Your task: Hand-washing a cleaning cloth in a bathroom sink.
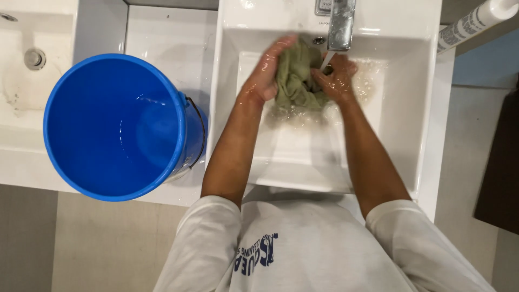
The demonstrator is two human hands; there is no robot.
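Note:
A wet olive-green cloth (296,81) hangs bunched between both my hands inside the white rectangular sink (411,124). My left hand (266,73) presses its left side with the fingers reaching up over the top. My right hand (336,77) grips its right side. A chrome tap (340,24) stands just above them, and a thin stream of water falls onto the cloth by my right hand. Murky water splashes in the basin under the cloth.
A large blue bucket (116,127) with a wire handle stands on the white counter left of the sink. A second basin with a drain (33,58) lies at the far left. A white tube (476,21) lies at the top right. Grey floor lies below.

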